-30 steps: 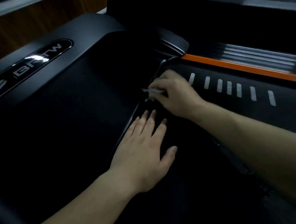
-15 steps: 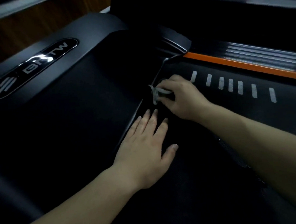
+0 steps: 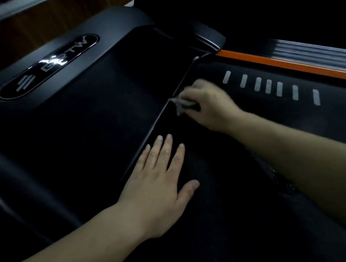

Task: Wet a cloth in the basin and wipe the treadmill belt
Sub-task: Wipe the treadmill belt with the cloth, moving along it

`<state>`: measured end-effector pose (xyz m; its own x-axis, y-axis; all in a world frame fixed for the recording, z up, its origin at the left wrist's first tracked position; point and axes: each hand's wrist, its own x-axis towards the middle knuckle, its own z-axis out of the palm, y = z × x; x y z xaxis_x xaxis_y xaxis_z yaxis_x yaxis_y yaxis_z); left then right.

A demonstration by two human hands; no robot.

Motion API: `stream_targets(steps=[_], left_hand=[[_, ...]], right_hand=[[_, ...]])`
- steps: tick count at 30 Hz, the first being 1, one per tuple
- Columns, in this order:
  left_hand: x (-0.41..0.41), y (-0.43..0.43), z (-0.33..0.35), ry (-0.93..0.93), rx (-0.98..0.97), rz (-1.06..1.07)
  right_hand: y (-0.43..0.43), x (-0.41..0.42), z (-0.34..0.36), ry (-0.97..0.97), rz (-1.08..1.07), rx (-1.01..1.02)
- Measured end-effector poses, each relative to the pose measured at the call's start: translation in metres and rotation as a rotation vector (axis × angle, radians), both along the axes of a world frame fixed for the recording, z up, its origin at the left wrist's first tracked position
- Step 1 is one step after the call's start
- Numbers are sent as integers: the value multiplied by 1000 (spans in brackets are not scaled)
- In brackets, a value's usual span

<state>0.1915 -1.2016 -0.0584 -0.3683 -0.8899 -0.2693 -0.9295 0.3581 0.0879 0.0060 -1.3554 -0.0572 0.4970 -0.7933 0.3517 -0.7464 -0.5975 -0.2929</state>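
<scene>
Most of the view is black treadmill: the motor cover (image 3: 69,121) with its glossy logo badge (image 3: 46,66) fills the left, and the treadmill belt (image 3: 225,219) runs from the cover's raised edge toward the lower right. Beyond lie an orange strip (image 3: 286,63) and a row of white dashes (image 3: 267,86); whether the dashes sit on belt or side rail is hard to tell in this dim light. The left hand (image 3: 161,184) lies flat on the belt just beside the cover's edge, fingers straight and slightly spread, holding nothing, apparently bracing. The right hand (image 3: 209,105), blurred, is curled round a small bunched cloth (image 3: 179,105), pale grey, which pokes out past the fingers and touches the seam where belt meets cover. The basin is not in view. The step in hand looks like wiping along that seam. To do it well, the cloth is best pressed into the seam with a fingertip behind it, drawn along the edge in one line rather than dabbed, then opened to a wider fold for the open belt. Tiny glinting specks (image 3: 282,184), perhaps water, lie near the right forearm.
</scene>
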Motion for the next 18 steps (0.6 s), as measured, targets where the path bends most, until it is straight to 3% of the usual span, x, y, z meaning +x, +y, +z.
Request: stream_targets(steps=[3,4,9,11,15,18], left_hand=[[0,3,-1,2,22,19],[0,4,0,-2,28,24],[4,16,4,-27,32,41],[7,24,5,-30,44,51],[9,37,5,-24,55,95],[9,50,5,-44,42,130]], right_hand=[[-27,-14,-3,-117,-338,29],[-24,-9,-5,-139,-357,43],[38,20,1,-53,56,108],[29,11,1,-40,22,40],[3,3,-4,-176,-326,44],[40,23,-7,-147,-93,55]])
